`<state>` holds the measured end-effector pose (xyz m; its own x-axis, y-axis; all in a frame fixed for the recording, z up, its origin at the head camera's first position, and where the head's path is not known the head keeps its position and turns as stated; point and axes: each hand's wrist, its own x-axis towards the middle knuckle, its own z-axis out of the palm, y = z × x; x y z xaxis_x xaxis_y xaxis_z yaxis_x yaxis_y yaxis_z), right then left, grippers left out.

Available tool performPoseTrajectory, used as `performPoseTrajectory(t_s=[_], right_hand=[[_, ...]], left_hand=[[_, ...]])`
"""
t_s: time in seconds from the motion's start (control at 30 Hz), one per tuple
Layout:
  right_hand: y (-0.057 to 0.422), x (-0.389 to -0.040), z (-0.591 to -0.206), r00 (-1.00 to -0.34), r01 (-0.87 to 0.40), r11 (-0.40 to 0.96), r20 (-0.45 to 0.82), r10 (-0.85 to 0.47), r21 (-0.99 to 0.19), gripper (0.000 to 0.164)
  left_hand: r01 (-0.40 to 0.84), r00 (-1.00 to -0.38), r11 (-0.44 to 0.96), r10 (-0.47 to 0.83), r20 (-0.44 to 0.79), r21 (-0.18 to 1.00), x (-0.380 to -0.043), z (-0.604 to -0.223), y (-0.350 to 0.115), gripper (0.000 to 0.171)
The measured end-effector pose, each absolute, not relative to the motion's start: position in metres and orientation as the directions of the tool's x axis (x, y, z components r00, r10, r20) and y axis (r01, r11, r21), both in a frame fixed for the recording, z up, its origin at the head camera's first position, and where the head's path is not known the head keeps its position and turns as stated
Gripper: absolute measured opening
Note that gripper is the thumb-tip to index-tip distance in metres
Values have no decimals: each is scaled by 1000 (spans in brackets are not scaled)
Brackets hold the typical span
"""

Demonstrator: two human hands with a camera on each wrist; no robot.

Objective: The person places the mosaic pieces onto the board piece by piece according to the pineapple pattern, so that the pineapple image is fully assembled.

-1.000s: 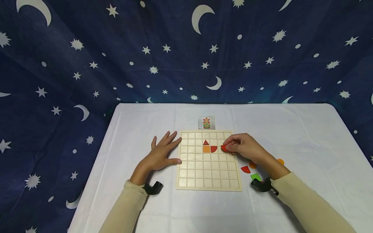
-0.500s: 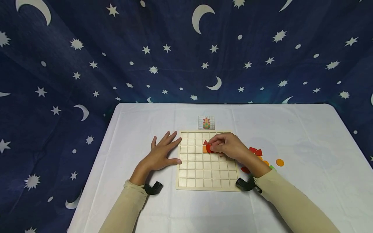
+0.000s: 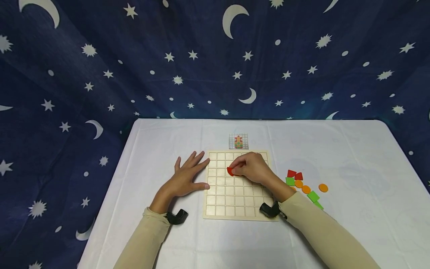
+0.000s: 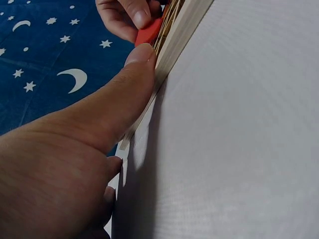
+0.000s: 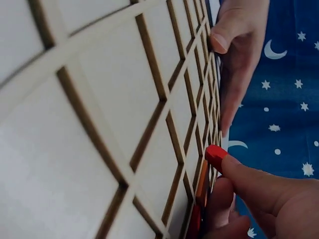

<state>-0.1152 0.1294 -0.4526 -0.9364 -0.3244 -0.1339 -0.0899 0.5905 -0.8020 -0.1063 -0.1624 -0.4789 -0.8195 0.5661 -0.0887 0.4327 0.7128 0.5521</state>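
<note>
Our right hand [image 3: 253, 168] pinches a red piece [image 3: 230, 171] at eleven o'clock on the board [image 3: 221, 201], our left hand [image 3: 184, 180] spread against its nine-o'clock edge; starry cloth [image 3: 201, 84] hangs at twelve beyond the white surface [image 3: 356, 164].

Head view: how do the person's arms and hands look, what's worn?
Left sleeve and right sleeve: plain beige, long, down to the wrist. Curved black left wrist device, similar right wrist device. Left hand and right hand: no gloves.
</note>
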Motion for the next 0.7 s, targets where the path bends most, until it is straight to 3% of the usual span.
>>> performPoseTrajectory(t_s=[0.3,0.7], right_hand=[[121,-115,-453,-935,-188,680,-83,-344,-708,9],[127,-112,-455,-941,-201,649,-38,-336,-734,11]], left_hand=[[434,-820,716,565,-89,547,-106,-480,-161,93],[435,-821,714,565,-84,549,-107,-480,-161,93]])
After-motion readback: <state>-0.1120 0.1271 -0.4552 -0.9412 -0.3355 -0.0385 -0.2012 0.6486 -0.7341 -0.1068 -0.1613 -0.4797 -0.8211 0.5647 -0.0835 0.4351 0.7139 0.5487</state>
